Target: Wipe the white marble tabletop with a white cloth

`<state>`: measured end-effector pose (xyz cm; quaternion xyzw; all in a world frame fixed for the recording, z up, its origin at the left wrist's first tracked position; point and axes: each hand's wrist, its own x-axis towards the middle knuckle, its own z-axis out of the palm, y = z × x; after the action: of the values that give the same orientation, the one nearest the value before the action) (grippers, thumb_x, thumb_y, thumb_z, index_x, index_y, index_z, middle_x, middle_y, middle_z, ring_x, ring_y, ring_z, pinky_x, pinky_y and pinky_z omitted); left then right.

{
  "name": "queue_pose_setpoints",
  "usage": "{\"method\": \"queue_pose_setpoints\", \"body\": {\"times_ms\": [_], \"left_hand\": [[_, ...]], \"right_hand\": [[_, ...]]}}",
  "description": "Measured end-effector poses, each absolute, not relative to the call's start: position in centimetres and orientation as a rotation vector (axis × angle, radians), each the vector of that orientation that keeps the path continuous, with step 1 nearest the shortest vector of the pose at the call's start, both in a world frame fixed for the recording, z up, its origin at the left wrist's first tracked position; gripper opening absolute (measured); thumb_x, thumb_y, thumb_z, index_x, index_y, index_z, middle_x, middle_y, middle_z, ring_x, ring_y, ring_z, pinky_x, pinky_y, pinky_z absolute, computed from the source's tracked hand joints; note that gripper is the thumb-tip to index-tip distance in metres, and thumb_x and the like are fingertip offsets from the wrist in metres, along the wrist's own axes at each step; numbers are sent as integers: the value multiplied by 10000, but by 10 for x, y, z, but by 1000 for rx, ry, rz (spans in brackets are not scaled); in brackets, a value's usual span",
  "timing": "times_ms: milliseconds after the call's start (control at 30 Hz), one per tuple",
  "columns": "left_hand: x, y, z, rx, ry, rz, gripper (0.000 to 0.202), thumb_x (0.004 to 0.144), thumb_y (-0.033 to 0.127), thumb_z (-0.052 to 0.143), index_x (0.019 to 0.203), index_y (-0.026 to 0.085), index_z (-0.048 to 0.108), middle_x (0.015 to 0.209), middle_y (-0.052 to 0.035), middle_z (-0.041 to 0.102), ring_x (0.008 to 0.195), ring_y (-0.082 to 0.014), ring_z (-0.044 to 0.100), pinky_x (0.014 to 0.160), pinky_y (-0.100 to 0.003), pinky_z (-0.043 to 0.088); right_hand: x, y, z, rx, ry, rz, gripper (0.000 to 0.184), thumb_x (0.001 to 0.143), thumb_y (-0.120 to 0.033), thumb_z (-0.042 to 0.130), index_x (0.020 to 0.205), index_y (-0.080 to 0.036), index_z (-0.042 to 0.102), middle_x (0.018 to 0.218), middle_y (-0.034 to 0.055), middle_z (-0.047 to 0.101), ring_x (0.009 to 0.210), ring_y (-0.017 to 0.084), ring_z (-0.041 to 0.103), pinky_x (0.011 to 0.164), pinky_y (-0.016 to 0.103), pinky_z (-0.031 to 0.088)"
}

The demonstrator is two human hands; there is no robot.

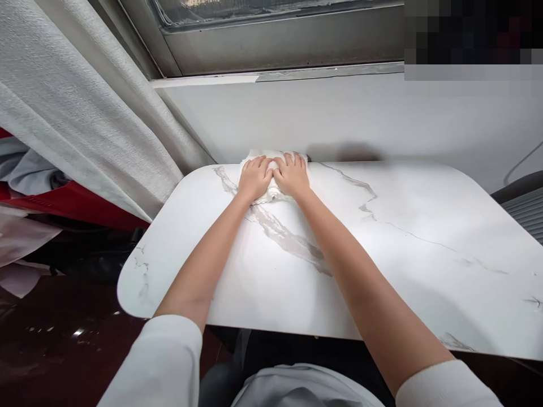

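Note:
A white cloth [275,195] lies bunched at the far edge of a white marble-patterned table [271,271], with part of it reaching to that edge. On its left half my left hand [255,178] rests palm down, fingers stretched forward. My right hand [292,175] presses flat on the right half, its fingers slightly spread. The two thumbs nearly meet in the middle. Both arms are stretched out straight across the tabletop. The cloth under my palms is hidden.
Behind the table stand a pale wall [339,113] and a window frame [275,48]. A light curtain [106,102] hangs at the left, touching the table's corner. Clothes and a red item [85,206] are at the far left. A grey ribbed object [526,206] stands at the right.

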<state>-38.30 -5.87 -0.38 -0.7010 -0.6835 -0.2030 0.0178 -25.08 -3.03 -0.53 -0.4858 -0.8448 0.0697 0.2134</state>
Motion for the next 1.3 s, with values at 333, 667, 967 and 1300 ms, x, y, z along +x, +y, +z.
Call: {"method": "queue_pose_setpoints", "body": {"times_ms": [333,667,967,1300], "left_hand": [[-329,-57,2,-2245,-2076,-559,463,992,241,305,1407,156,491,1511,-105,462,1418,-217,380,1217,-403,200],[-299,-108,-3,-2206,-2029,-537,460,997,261,313,1405,155,499,1517,-109,459,1427,-233,380,1215,-426,217],[-272,-193,-6,-2154,-2029,-513,475,999,271,299,1407,122,491,1508,-150,461,1426,-286,385,1195,-493,269],[-250,-271,-1,-2214,-1775,-369,465,989,253,337,1362,54,532,1405,-221,546,1290,-355,519,1078,-525,406]], "right_hand": [[-203,-35,-5,-1528,-2259,168,500,968,-253,302,1430,-210,491,1531,97,401,1450,351,250,1172,504,177],[-168,-81,-1,-1496,-2366,152,514,974,-292,280,1449,-206,455,1559,133,359,1464,372,225,1155,547,205],[-137,-157,0,-1374,-2491,140,515,982,-289,299,1467,-182,437,1573,149,327,1477,378,197,1174,544,195],[-102,-234,-6,-1263,-2542,72,545,977,-315,344,1485,-139,434,1573,190,315,1489,418,130,1158,621,222]]}}
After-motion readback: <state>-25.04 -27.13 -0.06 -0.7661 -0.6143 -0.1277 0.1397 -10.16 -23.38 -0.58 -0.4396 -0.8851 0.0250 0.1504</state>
